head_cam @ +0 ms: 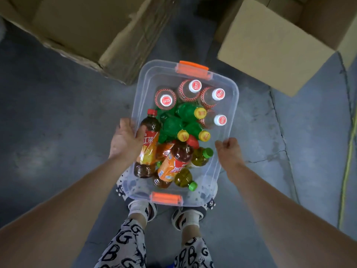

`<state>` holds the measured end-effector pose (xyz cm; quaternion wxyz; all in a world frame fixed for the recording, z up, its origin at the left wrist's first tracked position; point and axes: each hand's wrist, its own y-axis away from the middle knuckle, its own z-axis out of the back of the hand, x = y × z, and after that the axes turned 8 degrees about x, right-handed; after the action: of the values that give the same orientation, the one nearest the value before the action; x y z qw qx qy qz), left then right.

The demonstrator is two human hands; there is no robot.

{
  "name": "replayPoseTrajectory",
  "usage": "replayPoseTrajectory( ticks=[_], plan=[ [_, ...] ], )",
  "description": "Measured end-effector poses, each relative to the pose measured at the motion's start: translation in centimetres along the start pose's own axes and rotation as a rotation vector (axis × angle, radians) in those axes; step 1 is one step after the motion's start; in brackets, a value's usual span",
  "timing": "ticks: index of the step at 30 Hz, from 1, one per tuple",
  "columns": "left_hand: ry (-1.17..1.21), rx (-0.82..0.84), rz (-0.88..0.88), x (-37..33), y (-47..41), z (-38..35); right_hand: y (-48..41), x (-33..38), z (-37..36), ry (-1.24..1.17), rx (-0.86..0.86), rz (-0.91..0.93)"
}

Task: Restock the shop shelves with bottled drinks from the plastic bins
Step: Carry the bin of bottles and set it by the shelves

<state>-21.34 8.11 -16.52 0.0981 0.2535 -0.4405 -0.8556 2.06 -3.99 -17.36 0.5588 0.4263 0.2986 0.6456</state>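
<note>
Clear plastic bin with orange latches gripped at side rims, left hand and right hand fingers curled on them. Loose bottled drinks between fingers, so best kept level imo.

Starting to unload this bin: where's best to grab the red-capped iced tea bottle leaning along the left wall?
Grip the iced tea bottle at its bare shoulder just below the red cap, coming from above with the left hand beside it. It lies tilted, cap end pointing away and free, while its base sits crowded against the clear plastic bin wall.
</note>
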Motion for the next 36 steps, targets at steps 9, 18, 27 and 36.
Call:
replayPoseTrajectory(
  ticks=[9, 18, 27, 36],
  plan=[
    [0.141, -0.062, 0.029, -0.3, -0.3, -1.0, -0.3, -0.9, 0.8, 0.011, -0.036, 0.065],
    [0.185, -0.065, 0.025, -1.4, 8.8, -1.5, 7.6, -4.6, 5.8, -0.052, -0.067, 0.046],
    [0.044, 0.009, -0.183, -10.6, 20.7, 0.4, 19.7, -9.6, 15.0, -0.351, -0.168, -0.036],
    [-0.237, 0.096, -0.508, -28.4, 36.4, 2.4, 34.4, -12.6, 31.2, -0.585, -0.326, -0.003]
  ],
)
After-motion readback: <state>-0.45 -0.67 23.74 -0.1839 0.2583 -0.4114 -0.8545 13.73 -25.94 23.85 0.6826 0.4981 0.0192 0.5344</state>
